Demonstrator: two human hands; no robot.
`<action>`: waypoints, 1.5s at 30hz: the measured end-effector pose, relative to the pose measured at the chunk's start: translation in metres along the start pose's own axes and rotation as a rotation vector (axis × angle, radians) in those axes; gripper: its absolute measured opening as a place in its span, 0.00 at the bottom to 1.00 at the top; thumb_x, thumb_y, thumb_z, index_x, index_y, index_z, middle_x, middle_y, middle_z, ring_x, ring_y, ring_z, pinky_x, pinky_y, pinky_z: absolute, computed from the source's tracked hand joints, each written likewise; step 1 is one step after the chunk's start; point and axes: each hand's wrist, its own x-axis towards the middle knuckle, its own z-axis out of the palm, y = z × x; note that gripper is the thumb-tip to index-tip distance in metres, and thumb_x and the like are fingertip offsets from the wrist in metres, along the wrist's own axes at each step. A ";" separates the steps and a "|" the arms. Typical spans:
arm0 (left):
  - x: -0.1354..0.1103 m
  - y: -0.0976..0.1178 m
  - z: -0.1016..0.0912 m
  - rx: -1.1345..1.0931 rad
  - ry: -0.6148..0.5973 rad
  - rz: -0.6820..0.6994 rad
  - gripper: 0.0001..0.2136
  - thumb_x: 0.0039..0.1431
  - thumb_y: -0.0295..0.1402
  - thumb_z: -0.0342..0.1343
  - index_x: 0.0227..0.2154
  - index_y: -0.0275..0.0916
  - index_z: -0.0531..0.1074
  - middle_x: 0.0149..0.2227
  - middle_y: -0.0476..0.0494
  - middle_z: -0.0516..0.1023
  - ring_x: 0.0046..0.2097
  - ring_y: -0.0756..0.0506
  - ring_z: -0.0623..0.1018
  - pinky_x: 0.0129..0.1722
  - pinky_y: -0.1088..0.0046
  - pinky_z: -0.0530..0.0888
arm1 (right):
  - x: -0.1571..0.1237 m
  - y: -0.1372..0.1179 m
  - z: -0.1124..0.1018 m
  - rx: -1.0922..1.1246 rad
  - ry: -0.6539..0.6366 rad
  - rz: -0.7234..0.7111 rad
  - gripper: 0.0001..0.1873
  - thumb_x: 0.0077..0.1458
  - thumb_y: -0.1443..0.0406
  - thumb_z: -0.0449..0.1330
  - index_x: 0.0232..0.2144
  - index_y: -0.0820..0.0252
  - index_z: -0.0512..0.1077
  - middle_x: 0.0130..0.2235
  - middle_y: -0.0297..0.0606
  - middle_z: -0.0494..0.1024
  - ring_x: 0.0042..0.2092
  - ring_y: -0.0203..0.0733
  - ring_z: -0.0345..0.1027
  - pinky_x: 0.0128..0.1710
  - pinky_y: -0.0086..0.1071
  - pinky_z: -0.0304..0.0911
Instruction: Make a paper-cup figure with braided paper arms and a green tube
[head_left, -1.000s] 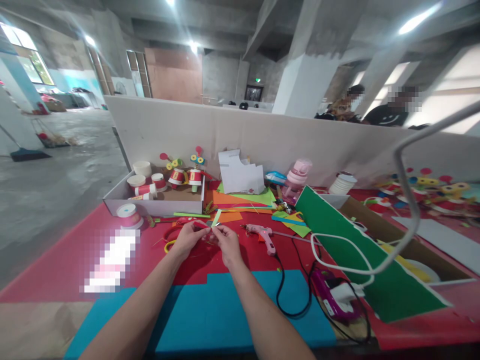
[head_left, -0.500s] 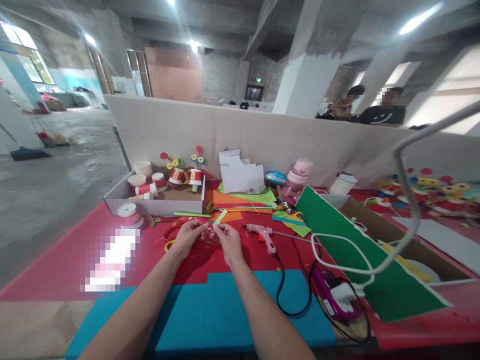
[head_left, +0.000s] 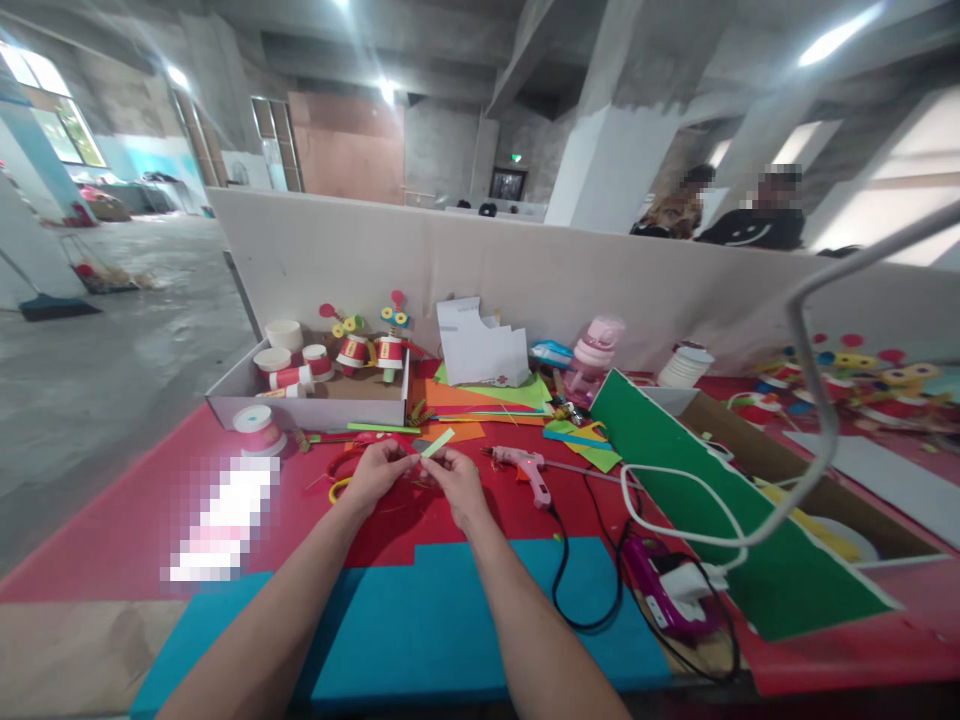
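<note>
My left hand (head_left: 375, 474) and my right hand (head_left: 455, 479) meet over the red table cover (head_left: 120, 530), fingers pinched together on a thin light-green paper strip (head_left: 437, 442). The strip sticks up and to the right from between my fingertips. A small red piece shows under my left fingers, too small to name. A pink glue gun (head_left: 525, 470) lies just right of my right hand, its black cord running toward me. Red and yellow scissors handles (head_left: 341, 478) lie left of my left hand.
A white box (head_left: 300, 405) holds red paper-cup figures. Coloured paper sheets (head_left: 487, 400), a white folded carton (head_left: 480, 350), a pink bottle (head_left: 592, 360), a tape roll (head_left: 257, 430), a green board (head_left: 712, 510) and a blue sheet (head_left: 420, 630) surround my hands. Two people sit behind the partition (head_left: 525, 270).
Between my fingertips the green strip has tilted from pointing up to leaning right. Both hands stay in nearly the same place.
</note>
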 end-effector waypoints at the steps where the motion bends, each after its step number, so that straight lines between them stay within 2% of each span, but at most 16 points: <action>1: 0.000 0.000 0.000 -0.001 -0.012 0.016 0.16 0.42 0.41 0.67 0.17 0.36 0.67 0.16 0.52 0.69 0.20 0.54 0.64 0.22 0.77 0.58 | 0.000 -0.001 0.000 0.002 0.004 0.010 0.16 0.35 0.58 0.70 0.25 0.63 0.75 0.22 0.32 0.76 0.25 0.34 0.68 0.29 0.28 0.64; 5: 0.001 -0.001 0.000 -0.123 -0.095 0.063 0.14 0.47 0.43 0.63 0.24 0.36 0.71 0.19 0.51 0.70 0.23 0.52 0.67 0.26 0.77 0.62 | 0.003 0.001 0.001 0.102 0.062 0.030 0.16 0.33 0.59 0.71 0.24 0.62 0.74 0.22 0.31 0.75 0.25 0.34 0.68 0.31 0.30 0.66; 8: 0.001 0.001 0.001 -0.172 -0.100 0.041 0.15 0.46 0.43 0.64 0.28 0.35 0.73 0.21 0.51 0.71 0.24 0.53 0.68 0.27 0.77 0.63 | 0.005 0.004 0.002 0.179 0.079 0.013 0.16 0.33 0.60 0.71 0.25 0.62 0.74 0.24 0.32 0.77 0.26 0.34 0.69 0.33 0.32 0.68; 12: -0.001 0.003 0.004 -0.155 -0.099 0.020 0.16 0.42 0.43 0.67 0.27 0.35 0.73 0.23 0.49 0.73 0.24 0.52 0.69 0.27 0.76 0.64 | 0.004 0.009 0.004 0.180 0.037 -0.002 0.15 0.35 0.60 0.70 0.26 0.62 0.76 0.25 0.34 0.78 0.27 0.35 0.69 0.34 0.33 0.68; 18: 0.000 0.001 0.001 -0.118 -0.089 0.043 0.15 0.44 0.43 0.65 0.25 0.35 0.72 0.19 0.51 0.71 0.23 0.52 0.68 0.26 0.77 0.63 | 0.004 0.011 0.004 0.104 0.025 0.008 0.16 0.36 0.59 0.70 0.29 0.62 0.77 0.27 0.35 0.79 0.26 0.34 0.69 0.33 0.31 0.68; 28: 0.000 -0.001 0.002 -0.083 -0.092 0.035 0.15 0.45 0.44 0.64 0.25 0.36 0.72 0.20 0.51 0.71 0.23 0.52 0.68 0.26 0.76 0.62 | 0.005 0.013 0.003 0.088 0.081 -0.014 0.16 0.36 0.58 0.70 0.26 0.63 0.76 0.23 0.33 0.77 0.25 0.35 0.68 0.31 0.30 0.65; 35: 0.001 -0.001 0.001 -0.082 -0.036 0.038 0.14 0.46 0.43 0.64 0.22 0.36 0.71 0.19 0.52 0.69 0.22 0.53 0.66 0.26 0.76 0.61 | 0.012 0.005 -0.012 0.081 0.194 -0.146 0.16 0.40 0.55 0.69 0.25 0.60 0.73 0.21 0.29 0.74 0.25 0.34 0.67 0.29 0.28 0.63; 39: 0.003 -0.002 -0.001 -0.132 -0.024 0.029 0.13 0.46 0.41 0.64 0.23 0.36 0.71 0.18 0.52 0.69 0.22 0.53 0.65 0.25 0.76 0.60 | 0.016 0.000 -0.020 0.179 0.353 -0.168 0.17 0.41 0.54 0.68 0.26 0.60 0.72 0.22 0.30 0.74 0.25 0.33 0.67 0.30 0.28 0.65; 41: 0.003 -0.002 -0.002 -0.161 -0.030 0.037 0.13 0.47 0.41 0.64 0.23 0.36 0.71 0.19 0.52 0.69 0.22 0.53 0.66 0.26 0.76 0.61 | 0.016 0.000 -0.020 0.259 0.389 -0.158 0.17 0.41 0.54 0.68 0.26 0.59 0.71 0.24 0.30 0.75 0.26 0.32 0.67 0.30 0.28 0.66; 43: 0.003 -0.001 -0.001 -0.180 -0.055 0.048 0.12 0.48 0.40 0.63 0.23 0.36 0.71 0.19 0.51 0.70 0.23 0.53 0.66 0.27 0.76 0.62 | 0.015 0.002 -0.017 0.317 0.317 -0.107 0.16 0.38 0.56 0.70 0.25 0.59 0.71 0.24 0.29 0.74 0.25 0.32 0.67 0.30 0.28 0.66; 45: 0.001 0.000 0.000 -0.184 -0.085 0.057 0.13 0.48 0.40 0.63 0.22 0.36 0.71 0.19 0.51 0.70 0.23 0.53 0.66 0.27 0.76 0.62 | 0.012 0.006 -0.012 0.321 0.172 -0.028 0.17 0.34 0.58 0.72 0.25 0.59 0.72 0.23 0.29 0.74 0.25 0.32 0.67 0.30 0.29 0.67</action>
